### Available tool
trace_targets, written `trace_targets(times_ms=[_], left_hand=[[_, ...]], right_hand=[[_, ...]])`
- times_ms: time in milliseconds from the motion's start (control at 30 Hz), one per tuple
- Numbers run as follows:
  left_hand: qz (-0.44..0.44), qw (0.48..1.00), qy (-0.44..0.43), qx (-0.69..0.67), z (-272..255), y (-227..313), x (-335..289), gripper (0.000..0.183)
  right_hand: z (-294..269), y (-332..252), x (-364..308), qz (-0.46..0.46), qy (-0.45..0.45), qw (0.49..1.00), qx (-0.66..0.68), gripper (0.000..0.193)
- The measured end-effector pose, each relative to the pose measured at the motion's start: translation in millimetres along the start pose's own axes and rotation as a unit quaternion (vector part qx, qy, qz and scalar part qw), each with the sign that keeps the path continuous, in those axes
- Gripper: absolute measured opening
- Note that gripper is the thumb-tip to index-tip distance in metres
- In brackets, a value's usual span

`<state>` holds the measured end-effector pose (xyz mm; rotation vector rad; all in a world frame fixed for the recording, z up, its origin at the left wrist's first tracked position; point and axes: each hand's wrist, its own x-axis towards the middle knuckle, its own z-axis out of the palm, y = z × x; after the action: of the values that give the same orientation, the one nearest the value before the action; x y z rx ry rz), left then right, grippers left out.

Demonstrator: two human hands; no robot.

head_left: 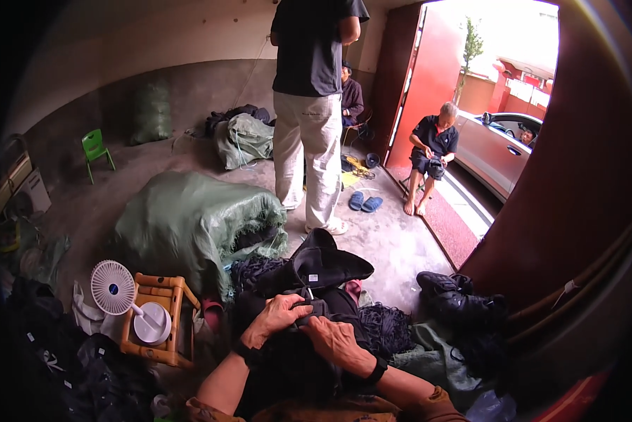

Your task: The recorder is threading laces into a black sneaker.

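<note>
Over my lap lies a black cap (330,266) with a curved brim and a small white label. Both my hands are closed on black fabric at its near edge. Thumb and fingers of my left hand (279,318) pinch the cloth from the left, beside a small white tip that I cannot make out. My right hand (336,343) grips the same edge from the right, its fingertips almost touching the left hand. Dark bands circle both wrists. Black strips or cords (386,329) are heaped on either side of the cap.
At my left, a white fan (115,287) stands on a bamboo stool (182,292). A large green sack (189,211) lies ahead, near a standing person (309,133). A seated person (435,137) handles a black item by the doorway. Blue slippers (365,202) lie on the floor.
</note>
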<state>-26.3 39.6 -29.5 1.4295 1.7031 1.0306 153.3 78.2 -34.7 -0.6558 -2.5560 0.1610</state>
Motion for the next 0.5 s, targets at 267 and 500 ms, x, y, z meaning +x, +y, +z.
trace_targets(times_ms=[267, 500], left_hand=[[0.217, 0.915, 0.293, 0.170, 7, 23, -61, 0.044], [0.116, 0.988, 0.091, 0.053, 25, 37, -81, 0.027]], right_hand=[[-26, 4, 20, -0.056, 0.095, 0.994, 0.022, 0.014], [-61, -80, 13, -0.248, -0.069, 0.950, 0.179, 0.013]])
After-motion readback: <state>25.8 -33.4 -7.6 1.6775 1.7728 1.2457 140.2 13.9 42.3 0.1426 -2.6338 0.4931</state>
